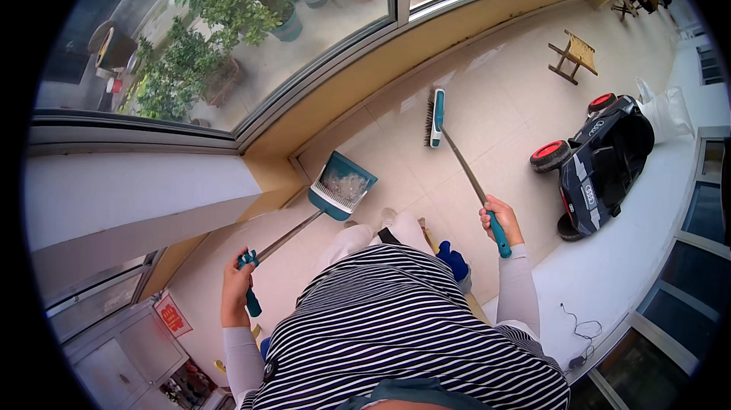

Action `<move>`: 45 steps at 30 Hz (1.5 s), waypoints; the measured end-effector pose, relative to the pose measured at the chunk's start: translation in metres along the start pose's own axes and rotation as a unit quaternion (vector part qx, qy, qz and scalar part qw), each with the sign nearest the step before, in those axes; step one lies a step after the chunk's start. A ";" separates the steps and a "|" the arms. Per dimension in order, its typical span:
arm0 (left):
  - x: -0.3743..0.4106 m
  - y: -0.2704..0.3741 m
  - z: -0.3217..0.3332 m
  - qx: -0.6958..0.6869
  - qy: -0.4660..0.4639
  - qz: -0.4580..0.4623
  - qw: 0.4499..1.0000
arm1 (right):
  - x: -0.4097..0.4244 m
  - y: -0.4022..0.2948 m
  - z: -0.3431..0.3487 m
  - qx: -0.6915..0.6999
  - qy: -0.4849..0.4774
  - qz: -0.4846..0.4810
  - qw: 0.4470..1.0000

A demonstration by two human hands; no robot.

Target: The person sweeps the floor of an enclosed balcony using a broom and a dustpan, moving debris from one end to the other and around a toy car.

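My left hand grips the teal handle of a long-handled dustpan. The pan rests on the floor ahead of me to the left, with a heap of grey fluff and dust in it and a white comb edge along its back. In my right hand is the teal grip of a broom. Its teal and white head, with dark bristles turned toward the window wall, is on the tiles, apart from the dustpan.
A black toy ride-on car with red wheel hubs stands at the right, a white bag beyond it. Farther along is a small folding stool. The window wall runs along the left; a cable lies at the lower right.
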State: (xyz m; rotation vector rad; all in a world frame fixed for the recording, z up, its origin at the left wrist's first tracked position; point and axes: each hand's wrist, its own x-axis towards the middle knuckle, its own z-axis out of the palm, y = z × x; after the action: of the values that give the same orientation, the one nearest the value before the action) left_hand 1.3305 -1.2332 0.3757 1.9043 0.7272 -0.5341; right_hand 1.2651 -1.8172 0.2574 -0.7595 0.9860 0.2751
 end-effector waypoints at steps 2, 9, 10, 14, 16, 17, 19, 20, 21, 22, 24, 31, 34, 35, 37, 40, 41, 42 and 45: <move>0.020 0.012 0.012 0.009 -0.019 0.017 1.000 | -0.029 0.024 0.001 0.051 0.035 -0.015 0.998; 0.066 0.085 0.068 0.080 -0.073 0.083 0.991 | -0.107 0.085 -0.038 0.156 0.179 -0.053 0.970; 0.076 0.093 0.073 0.086 -0.085 0.076 0.990 | -0.114 0.094 -0.046 0.156 0.212 -0.057 0.963; 0.112 0.123 0.100 0.100 -0.114 0.106 0.983 | -0.109 0.124 -0.068 0.174 0.316 -0.067 0.930; 0.136 0.137 0.110 0.109 -0.145 0.120 0.976 | -0.077 0.140 -0.085 0.212 0.356 -0.051 0.909; 0.148 0.140 0.117 0.110 -0.159 0.128 0.973 | -0.058 0.146 -0.095 0.228 0.372 -0.045 0.898; 0.166 0.145 0.130 0.112 -0.174 0.134 0.969 | -0.022 0.156 -0.103 0.296 0.390 -0.082 0.868; 0.175 0.147 0.137 0.114 -0.183 0.136 0.967 | -0.003 0.162 -0.108 0.359 0.400 -0.091 0.838; 0.182 0.151 0.142 0.116 -0.190 0.137 0.965 | 0.014 0.163 -0.109 0.418 0.407 -0.100 0.806; 0.183 0.158 0.149 0.131 -0.188 0.134 0.964 | 0.026 0.153 -0.095 0.454 0.409 -0.099 0.786; 0.188 0.171 0.160 0.151 -0.185 0.127 0.963 | 0.052 0.140 -0.045 0.497 0.398 -0.099 0.765; 0.220 0.198 0.185 0.185 -0.222 0.119 0.950 | 0.072 0.099 0.168 0.407 0.231 -0.071 0.881; 0.231 0.202 0.194 0.193 -0.232 0.116 0.946 | 0.063 0.065 0.174 0.398 0.132 -0.129 0.899; 0.234 0.204 0.197 0.197 -0.234 0.116 0.945 | 0.057 0.058 0.172 0.399 0.124 -0.134 0.899; 0.241 0.208 0.202 0.208 -0.246 0.116 0.939 | 0.043 0.046 0.163 0.398 0.108 -0.150 0.898; 0.240 0.216 0.210 0.211 -0.258 0.118 0.936 | 0.022 0.067 0.139 0.431 0.085 -0.143 0.887; 0.239 0.218 0.213 0.210 -0.262 0.118 0.935 | 0.017 0.080 0.129 0.440 0.083 -0.160 0.880; 0.246 0.215 0.214 0.201 -0.265 0.121 0.935 | 0.003 0.080 0.126 0.447 0.109 -0.166 0.873; 0.256 0.215 0.218 0.204 -0.271 0.120 0.933 | -0.039 0.075 0.119 0.419 0.215 -0.170 0.866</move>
State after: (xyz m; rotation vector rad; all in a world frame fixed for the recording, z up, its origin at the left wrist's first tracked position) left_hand 1.6525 -1.4381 0.2595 2.0414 0.0172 -1.0584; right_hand 1.2804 -1.6770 0.2946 -0.1662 1.2257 -0.6392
